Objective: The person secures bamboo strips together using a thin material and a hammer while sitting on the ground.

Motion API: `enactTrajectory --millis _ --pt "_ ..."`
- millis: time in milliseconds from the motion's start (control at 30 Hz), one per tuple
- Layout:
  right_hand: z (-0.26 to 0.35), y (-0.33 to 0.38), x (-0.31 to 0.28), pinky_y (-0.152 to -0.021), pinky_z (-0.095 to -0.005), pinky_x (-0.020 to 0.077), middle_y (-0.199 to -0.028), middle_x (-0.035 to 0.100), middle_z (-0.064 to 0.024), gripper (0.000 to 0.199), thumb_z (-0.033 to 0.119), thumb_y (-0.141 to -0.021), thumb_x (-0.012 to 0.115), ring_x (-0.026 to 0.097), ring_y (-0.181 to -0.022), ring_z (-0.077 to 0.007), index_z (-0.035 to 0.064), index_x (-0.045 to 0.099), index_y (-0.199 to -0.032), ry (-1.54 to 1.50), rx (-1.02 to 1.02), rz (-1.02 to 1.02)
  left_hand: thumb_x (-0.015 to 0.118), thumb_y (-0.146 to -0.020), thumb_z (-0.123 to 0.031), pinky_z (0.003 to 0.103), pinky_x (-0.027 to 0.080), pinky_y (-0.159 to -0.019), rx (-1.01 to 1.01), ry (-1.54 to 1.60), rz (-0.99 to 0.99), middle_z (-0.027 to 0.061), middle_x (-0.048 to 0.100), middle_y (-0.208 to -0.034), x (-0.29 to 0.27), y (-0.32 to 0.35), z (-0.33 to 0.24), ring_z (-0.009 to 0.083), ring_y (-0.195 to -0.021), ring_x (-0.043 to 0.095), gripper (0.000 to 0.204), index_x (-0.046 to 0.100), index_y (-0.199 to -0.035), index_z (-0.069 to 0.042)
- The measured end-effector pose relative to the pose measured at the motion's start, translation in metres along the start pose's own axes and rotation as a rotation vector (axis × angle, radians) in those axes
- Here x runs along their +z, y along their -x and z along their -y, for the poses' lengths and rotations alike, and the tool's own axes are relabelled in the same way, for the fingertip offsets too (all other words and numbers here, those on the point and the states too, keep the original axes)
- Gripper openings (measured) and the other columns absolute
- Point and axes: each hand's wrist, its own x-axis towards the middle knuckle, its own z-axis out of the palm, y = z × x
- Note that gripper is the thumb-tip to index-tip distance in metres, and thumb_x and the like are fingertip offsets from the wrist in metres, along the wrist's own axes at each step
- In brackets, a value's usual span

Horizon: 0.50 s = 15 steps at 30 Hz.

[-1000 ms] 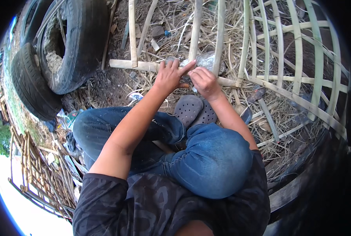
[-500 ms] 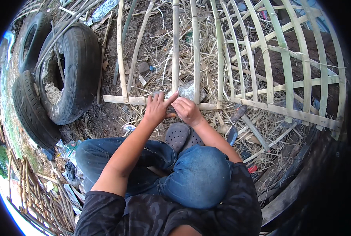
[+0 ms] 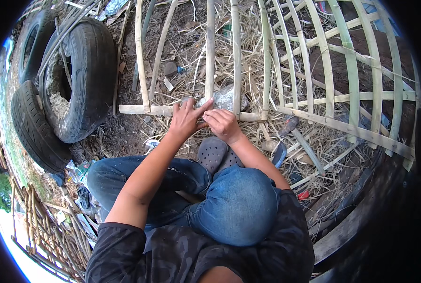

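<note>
A pale bamboo crosspiece point(image 3: 139, 110) runs left to right in front of me, with upright bamboo strips meeting it. My left hand point(image 3: 187, 119) is closed over it, beside the foot of one upright strip point(image 3: 210, 52), its thumb reaching toward my right hand. Close against that thumb, my right hand point(image 3: 221, 125) pinches its fingertips together at the same joint. Whatever lies between those fingertips is too small to make out. Just beyond the hands a grey stone point(image 3: 225, 98) shows under the crosspiece.
A woven bamboo lattice point(image 3: 351, 94) spreads to the right. Old tyres point(image 3: 95, 70) stand at the left, with cut bamboo sticks point(image 3: 45, 226) piled at the lower left. A tool with a dark head point(image 3: 289, 125) lies right of my feet, among shavings point(image 3: 262, 61) and a blue object point(image 3: 279, 154).
The view has shifted slightly, so the lattice appears a little farther right and the tyres farther left. Both hands stay at the same joint, with the right fingertips still pinched.
</note>
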Motion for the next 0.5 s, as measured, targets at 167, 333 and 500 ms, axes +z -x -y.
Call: enactTrajectory --millis 167,333,500 --pt "-0.001 0.004 0.0 -0.07 -0.0352 0.057 -0.092 0.069 -0.0074 0.015 0.003 -0.072 0.068 0.071 -0.081 -0.0245 0.0056 0.068 -0.087 -0.02 0.04 -0.031 0.071 -0.08 -0.051 0.042 0.036 -0.08 0.039 0.022 -0.096 0.0085 0.05 -0.109 0.009 -0.001 0.005 0.0227 -0.095 0.054 0.079 0.035 -0.15 -0.044" --pt "0.001 0.005 -0.001 -0.069 -0.0342 0.057 -0.092 0.069 -0.0073 0.015 0.002 -0.073 0.069 0.071 -0.08 -0.0242 0.0058 0.067 -0.087 -0.021 0.061 -0.044 0.072 -0.08 -0.049 0.044 0.037 -0.089 0.071 0.17 -0.235 0.0094 0.051 -0.113 0.026 -0.002 0.017 0.0237 -0.103 0.054 0.087 0.033 -0.154 -0.023" --pt "0.003 0.004 -0.001 -0.069 -0.0337 0.0567 -0.092 0.068 -0.0059 0.013 0.003 -0.074 0.07 0.07 -0.079 -0.0227 0.0059 0.066 -0.087 -0.01 0.052 -0.063 0.072 -0.08 -0.05 0.044 0.037 -0.09 0.108 0.111 -0.237 0.0102 0.051 -0.113 0.029 0.002 0.023 0.0239 -0.105 0.053 0.09 0.031 -0.154 -0.021"
